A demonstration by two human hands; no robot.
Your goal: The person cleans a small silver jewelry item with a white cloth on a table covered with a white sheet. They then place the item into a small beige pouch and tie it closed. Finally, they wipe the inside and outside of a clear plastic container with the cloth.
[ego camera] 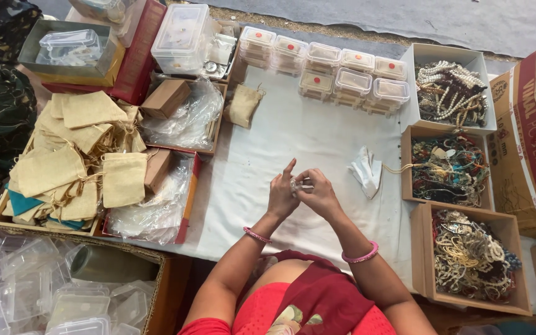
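My left hand and my right hand meet over the middle of a white cloth. Together they pinch a small clear plastic packet between the fingertips; its contents are too small to tell. The left index finger points up and away. A pink bangle sits on each wrist. A crumpled white paper or plastic scrap lies on the cloth just right of my hands.
Several small clear lidded boxes with red dots stand at the back. Cardboard boxes of beaded jewellery line the right. Burlap pouches pile at left, one pouch on the cloth. Empty clear boxes fill the lower left.
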